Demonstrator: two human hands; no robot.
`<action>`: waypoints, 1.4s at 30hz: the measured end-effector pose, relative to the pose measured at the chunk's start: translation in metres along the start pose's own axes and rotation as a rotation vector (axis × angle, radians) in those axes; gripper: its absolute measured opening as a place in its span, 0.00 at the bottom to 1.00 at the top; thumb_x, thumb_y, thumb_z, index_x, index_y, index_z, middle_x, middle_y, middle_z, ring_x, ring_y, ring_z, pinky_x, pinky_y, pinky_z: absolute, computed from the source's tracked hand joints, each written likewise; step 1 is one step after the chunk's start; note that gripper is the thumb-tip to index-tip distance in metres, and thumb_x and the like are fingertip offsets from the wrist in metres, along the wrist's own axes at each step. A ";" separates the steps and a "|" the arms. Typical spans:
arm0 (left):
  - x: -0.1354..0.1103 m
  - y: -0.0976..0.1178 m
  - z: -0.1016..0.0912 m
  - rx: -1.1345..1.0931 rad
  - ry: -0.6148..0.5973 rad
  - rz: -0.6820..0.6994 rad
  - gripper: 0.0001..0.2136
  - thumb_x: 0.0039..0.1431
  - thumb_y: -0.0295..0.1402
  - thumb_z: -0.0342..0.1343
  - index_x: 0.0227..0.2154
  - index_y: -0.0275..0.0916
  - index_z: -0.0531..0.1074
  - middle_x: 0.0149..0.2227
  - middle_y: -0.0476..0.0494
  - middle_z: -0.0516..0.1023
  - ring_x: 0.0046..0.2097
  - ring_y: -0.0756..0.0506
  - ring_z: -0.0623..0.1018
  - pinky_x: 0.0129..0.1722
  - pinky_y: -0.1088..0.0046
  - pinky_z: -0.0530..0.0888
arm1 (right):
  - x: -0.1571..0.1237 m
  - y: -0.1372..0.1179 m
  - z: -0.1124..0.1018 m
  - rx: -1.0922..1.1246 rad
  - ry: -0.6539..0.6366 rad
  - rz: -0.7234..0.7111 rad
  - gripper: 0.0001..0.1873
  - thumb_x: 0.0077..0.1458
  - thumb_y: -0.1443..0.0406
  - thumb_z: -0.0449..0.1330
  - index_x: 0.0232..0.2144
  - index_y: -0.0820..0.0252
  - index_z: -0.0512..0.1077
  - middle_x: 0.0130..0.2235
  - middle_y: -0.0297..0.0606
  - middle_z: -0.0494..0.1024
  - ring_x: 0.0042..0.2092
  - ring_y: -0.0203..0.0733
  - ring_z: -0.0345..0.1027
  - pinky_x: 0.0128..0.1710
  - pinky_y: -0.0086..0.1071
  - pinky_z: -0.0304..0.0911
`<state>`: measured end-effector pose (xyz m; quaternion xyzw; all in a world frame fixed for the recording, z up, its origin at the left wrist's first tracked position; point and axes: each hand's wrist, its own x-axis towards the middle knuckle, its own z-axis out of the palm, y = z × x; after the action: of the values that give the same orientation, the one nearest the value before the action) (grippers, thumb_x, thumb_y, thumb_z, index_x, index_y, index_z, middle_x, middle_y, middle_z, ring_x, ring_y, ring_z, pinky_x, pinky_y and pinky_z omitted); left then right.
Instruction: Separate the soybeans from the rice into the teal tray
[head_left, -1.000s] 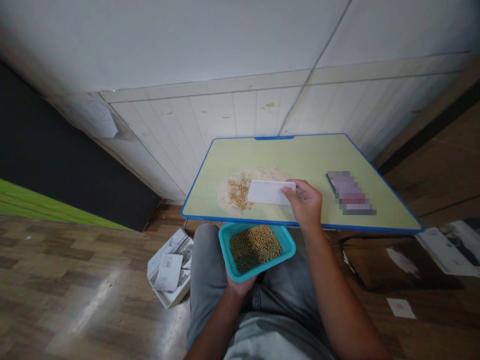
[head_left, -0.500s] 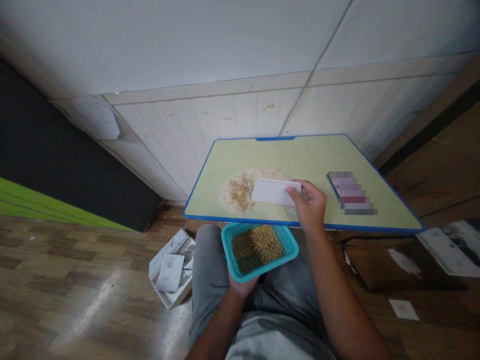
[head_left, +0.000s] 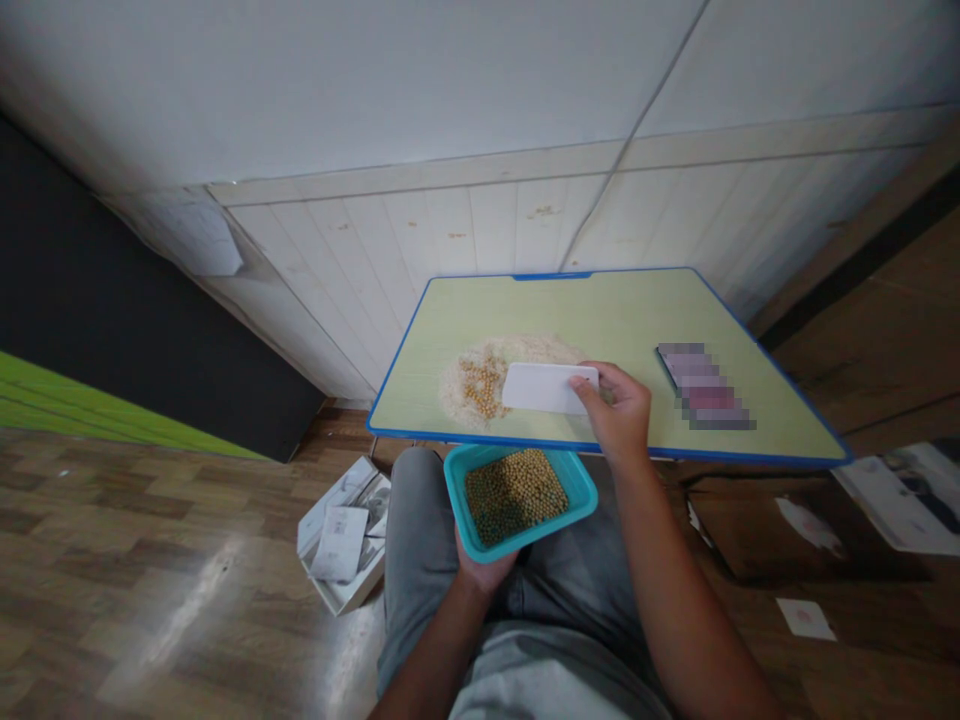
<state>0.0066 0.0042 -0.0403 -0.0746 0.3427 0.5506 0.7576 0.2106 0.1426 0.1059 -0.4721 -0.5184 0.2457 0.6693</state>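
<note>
My right hand (head_left: 619,410) pinches a white flat scraper card (head_left: 544,388) by its right end, and the card rests on a pile of white rice (head_left: 457,380) mixed with yellow beans (head_left: 480,385) on the green table (head_left: 600,310). Below the table's front edge, my left hand (head_left: 484,572) cups the underside of a teal tray (head_left: 577,485) filled with yellow and green beans (head_left: 514,495), held over my lap.
A blurred flat object (head_left: 705,385) lies on the table's right side. An open white box with papers (head_left: 341,545) sits on the wooden floor to the left. Dark cardboard and papers (head_left: 795,530) lie on the floor to the right. A white panelled wall stands behind.
The scraper card and my right hand have shifted slightly right along the pile; the teal tray has moved a little right and up toward the table edge.
</note>
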 end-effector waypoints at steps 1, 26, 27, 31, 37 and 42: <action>0.001 0.000 -0.001 -0.027 0.001 -0.012 0.23 0.75 0.46 0.48 0.55 0.48 0.88 0.63 0.43 0.89 0.78 0.32 0.71 0.78 0.41 0.64 | 0.000 0.001 0.000 -0.001 0.003 -0.001 0.14 0.54 0.52 0.74 0.35 0.54 0.85 0.35 0.38 0.87 0.38 0.47 0.81 0.39 0.40 0.77; -0.004 0.002 0.000 -0.072 -0.066 -0.033 0.26 0.80 0.42 0.43 0.52 0.48 0.90 0.59 0.46 0.91 0.73 0.36 0.78 0.80 0.46 0.63 | -0.001 0.007 -0.002 0.017 -0.083 -0.033 0.09 0.56 0.57 0.74 0.36 0.53 0.86 0.35 0.37 0.86 0.37 0.46 0.80 0.39 0.40 0.74; -0.003 0.002 -0.001 -0.075 -0.067 -0.038 0.26 0.80 0.42 0.42 0.53 0.48 0.90 0.59 0.45 0.91 0.73 0.37 0.78 0.80 0.46 0.63 | -0.001 0.006 -0.003 0.018 -0.094 -0.037 0.09 0.56 0.57 0.74 0.36 0.53 0.86 0.35 0.36 0.86 0.37 0.46 0.80 0.39 0.40 0.74; -0.001 0.001 -0.005 -0.092 -0.090 -0.040 0.27 0.81 0.43 0.41 0.55 0.48 0.89 0.58 0.45 0.92 0.68 0.37 0.82 0.79 0.47 0.64 | -0.001 0.005 -0.003 0.023 -0.106 -0.038 0.09 0.56 0.56 0.73 0.35 0.53 0.86 0.35 0.36 0.87 0.38 0.46 0.80 0.40 0.41 0.74; 0.007 -0.001 -0.019 -0.095 -0.143 -0.035 0.27 0.81 0.43 0.39 0.58 0.51 0.87 0.55 0.46 0.93 0.66 0.37 0.83 0.79 0.46 0.62 | -0.001 0.007 -0.004 0.015 -0.125 -0.016 0.10 0.56 0.55 0.74 0.36 0.53 0.85 0.37 0.37 0.87 0.39 0.46 0.80 0.42 0.42 0.76; 0.011 -0.001 -0.026 -0.107 -0.214 -0.061 0.28 0.80 0.42 0.38 0.58 0.53 0.87 0.57 0.47 0.92 0.70 0.39 0.80 0.81 0.46 0.58 | -0.001 0.007 -0.005 0.024 -0.138 -0.004 0.11 0.57 0.54 0.74 0.36 0.53 0.85 0.37 0.37 0.87 0.39 0.46 0.80 0.43 0.42 0.77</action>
<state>-0.0022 -0.0002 -0.0666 -0.0661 0.2275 0.5496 0.8011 0.2164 0.1429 0.0987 -0.4450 -0.5612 0.2826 0.6381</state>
